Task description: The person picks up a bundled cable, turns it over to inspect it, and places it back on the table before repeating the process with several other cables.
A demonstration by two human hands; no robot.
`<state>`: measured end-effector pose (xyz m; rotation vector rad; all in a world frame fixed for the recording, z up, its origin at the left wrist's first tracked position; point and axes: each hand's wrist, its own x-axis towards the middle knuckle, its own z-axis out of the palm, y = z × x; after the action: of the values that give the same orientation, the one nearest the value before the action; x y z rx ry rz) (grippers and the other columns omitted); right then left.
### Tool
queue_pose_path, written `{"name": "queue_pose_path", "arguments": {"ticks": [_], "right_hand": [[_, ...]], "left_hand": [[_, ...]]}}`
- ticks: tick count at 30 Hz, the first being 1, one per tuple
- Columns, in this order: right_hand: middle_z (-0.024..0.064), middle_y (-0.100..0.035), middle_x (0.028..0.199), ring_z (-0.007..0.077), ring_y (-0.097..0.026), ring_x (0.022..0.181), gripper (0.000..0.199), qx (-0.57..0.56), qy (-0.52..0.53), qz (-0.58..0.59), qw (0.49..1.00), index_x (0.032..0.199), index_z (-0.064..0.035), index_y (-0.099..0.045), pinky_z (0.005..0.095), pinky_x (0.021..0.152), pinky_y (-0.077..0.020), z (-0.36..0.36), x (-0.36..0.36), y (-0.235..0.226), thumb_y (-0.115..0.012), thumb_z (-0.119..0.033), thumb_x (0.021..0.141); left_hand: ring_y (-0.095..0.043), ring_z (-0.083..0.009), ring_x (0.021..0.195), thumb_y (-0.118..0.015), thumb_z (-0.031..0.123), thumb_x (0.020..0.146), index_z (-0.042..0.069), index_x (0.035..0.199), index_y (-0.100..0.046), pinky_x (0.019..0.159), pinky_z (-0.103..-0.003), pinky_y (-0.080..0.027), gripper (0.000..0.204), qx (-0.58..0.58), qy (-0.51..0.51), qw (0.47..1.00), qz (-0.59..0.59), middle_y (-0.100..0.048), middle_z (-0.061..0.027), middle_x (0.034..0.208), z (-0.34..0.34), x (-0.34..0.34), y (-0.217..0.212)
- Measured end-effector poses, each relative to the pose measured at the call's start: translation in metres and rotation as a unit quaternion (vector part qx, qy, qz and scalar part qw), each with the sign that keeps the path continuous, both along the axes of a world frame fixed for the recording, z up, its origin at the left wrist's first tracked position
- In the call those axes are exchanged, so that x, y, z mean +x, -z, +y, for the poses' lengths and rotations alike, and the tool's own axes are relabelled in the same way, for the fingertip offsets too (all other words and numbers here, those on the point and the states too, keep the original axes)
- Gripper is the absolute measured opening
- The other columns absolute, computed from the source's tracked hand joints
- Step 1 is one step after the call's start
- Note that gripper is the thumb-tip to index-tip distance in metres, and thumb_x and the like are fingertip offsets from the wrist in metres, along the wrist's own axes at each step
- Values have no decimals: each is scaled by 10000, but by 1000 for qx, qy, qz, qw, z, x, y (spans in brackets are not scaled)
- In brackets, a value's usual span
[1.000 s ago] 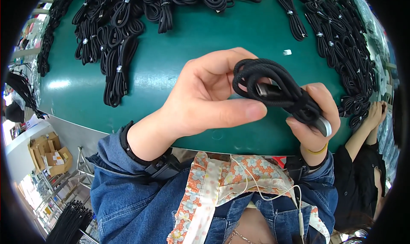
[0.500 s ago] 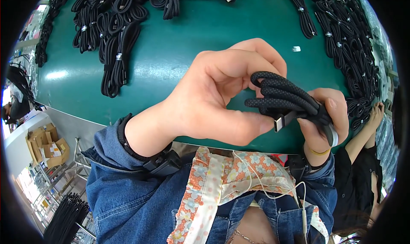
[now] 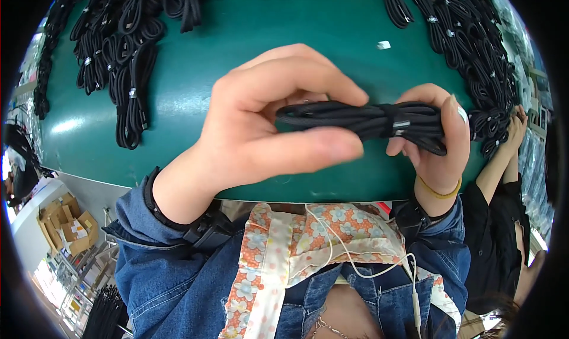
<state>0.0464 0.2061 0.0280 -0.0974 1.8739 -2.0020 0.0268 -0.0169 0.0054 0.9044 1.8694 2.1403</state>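
Observation:
A bundle of black braided cable (image 3: 355,119), folded into loops and bound round its middle by a dark strap, lies almost level above the table. My left hand (image 3: 261,116) is closed about its left end, the thumb along the near side and the fingers along the far side. At the right end, my right hand (image 3: 441,125) grips the loops between thumb and fingers. A small pale patch shows on the strap. The connector ends cannot be made out in this bundle.
On the green table (image 3: 237,48), bundled black cables (image 3: 131,96) lie at the far left, with another row of cables (image 3: 468,36) along the right. A white scrap (image 3: 383,45) lies beyond my hands. Another person's hands (image 3: 517,128) are at the right edge. Cardboard boxes (image 3: 71,226) stand lower left.
The cable bundle has turned from tilted to nearly level, and its strapped side now faces up. The metal connector seen before is out of sight. My left hand has shifted further along the bundle.

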Motion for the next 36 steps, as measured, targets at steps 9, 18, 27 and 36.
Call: {"name": "queue_pose_path", "arguments": {"ticks": [9,18,27,36], "right_hand": [[130,-576,651,37,-391,380,521,-50,1,93,994,954,100,-498,143,340,-258,-5,3,5,-377,-396,848],[119,-581,717,75,-509,489,533,-55,25,105,993,963,103,-500,137,371,-299,-2,7,2,-428,-409,831],[102,-574,781,52,-433,446,399,24,34,16,999,1049,37,-464,190,439,-348,1,-3,-2,-456,-302,838],[127,-551,962,65,-307,391,317,-403,327,23,855,1138,-51,-422,191,406,-284,28,-25,3,-382,-197,860]], "left_hand": [[-479,-111,400,-418,174,870,-29,799,-534,388,-204,-382,245,103,-79,940,-315,-528,-75,551,5,3,-2],[-480,-111,390,-415,180,870,-27,781,-525,365,-208,-374,251,132,-34,934,-329,-540,-89,568,5,4,-3],[-518,-105,584,-420,93,850,-42,860,-519,518,-209,-401,168,-40,-134,978,-152,-532,-88,755,-3,1,-4],[-488,-203,883,-546,117,761,33,925,-539,739,-285,-389,185,-318,-323,874,177,-473,-102,991,-23,-29,-9]]}}
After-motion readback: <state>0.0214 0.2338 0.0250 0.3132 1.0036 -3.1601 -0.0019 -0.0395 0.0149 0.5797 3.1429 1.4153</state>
